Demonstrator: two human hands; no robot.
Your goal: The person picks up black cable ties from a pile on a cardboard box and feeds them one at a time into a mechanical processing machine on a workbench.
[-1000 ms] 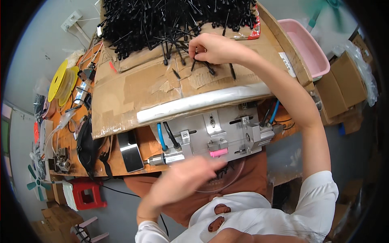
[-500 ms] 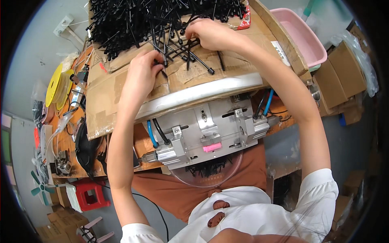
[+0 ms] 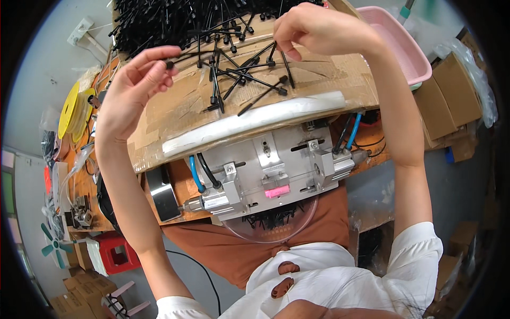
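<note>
The left hand is raised over the left part of the cardboard sheet, thumb and fingers pinched together on a slim black rod, whose thick end shows at the fingertips. The right hand is bent over the sheet farther right, its fingers curled down beside the upper end of another rod; whether they are closed on it, I cannot tell. Between the hands, loose black rods with knobbed ends lie crossed over one another on the cardboard, and a dense pile of black rods fills the far side. A white padded strip runs along the sheet's near edge. Just below it sits a metal fixture with blue tubes at both sides and a pink piece at its front middle. Under the fixture, a clear round bowl holds more black pieces. A phone lies on the wooden table to the left, and a pink basin stands beyond the right forearm.
</note>
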